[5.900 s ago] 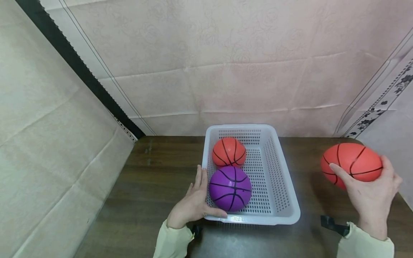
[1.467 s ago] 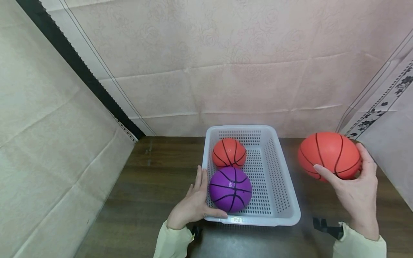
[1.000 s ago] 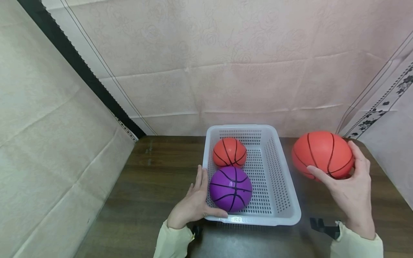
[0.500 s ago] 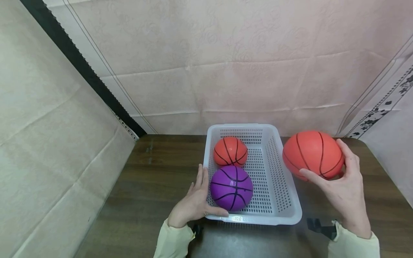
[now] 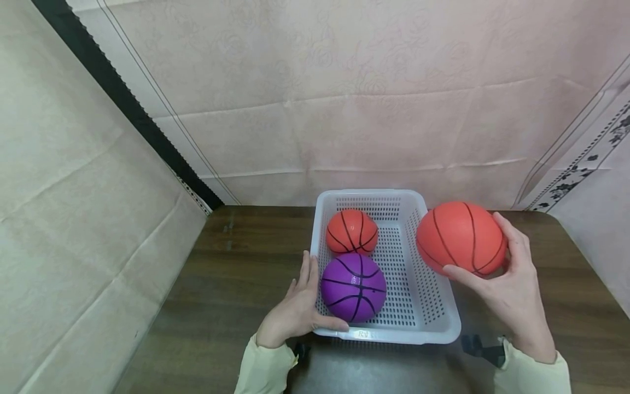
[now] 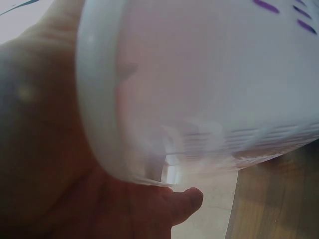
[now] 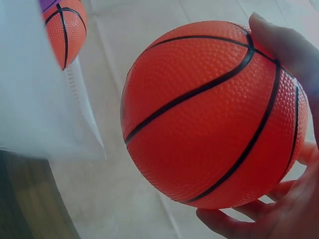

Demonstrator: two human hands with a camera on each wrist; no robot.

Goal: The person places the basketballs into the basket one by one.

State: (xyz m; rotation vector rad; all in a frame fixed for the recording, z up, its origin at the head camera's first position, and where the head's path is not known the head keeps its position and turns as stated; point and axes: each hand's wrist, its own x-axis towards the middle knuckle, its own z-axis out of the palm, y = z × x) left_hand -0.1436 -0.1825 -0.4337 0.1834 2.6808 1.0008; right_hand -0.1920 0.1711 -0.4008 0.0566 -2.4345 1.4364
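My right hand (image 5: pixel 514 290) grips a large orange-red toy basketball (image 5: pixel 460 238), thumb on the near side and fingers round its right side and underneath. In the head view the ball overlaps the right rim of a white perforated plastic basket (image 5: pixel 445 306); the right wrist view shows it held up beside the basket wall (image 7: pixel 35 99). Against the basket's near left corner lies my left hand (image 5: pixel 292 314), fingers straight along the left side and thumb on the front rim. Inside, along the left side, sit a purple toy basketball (image 5: pixel 353 287) and a smaller orange one (image 5: pixel 351 232) behind it.
The basket stands on a dark wooden table (image 5: pixel 236 284), its far end close to the pale cloth backdrop (image 5: pixel 374 109). Another cloth wall (image 5: pixel 98 230) slopes down on the left, and a further one (image 5: pixel 595 235) borders the table's right edge. The basket's right half shows bare perforated floor.
My right hand has carried the large orange-red basketball leftward, from the table's right side to the basket's right rim. The left hand and the balls in the basket have stayed in place.
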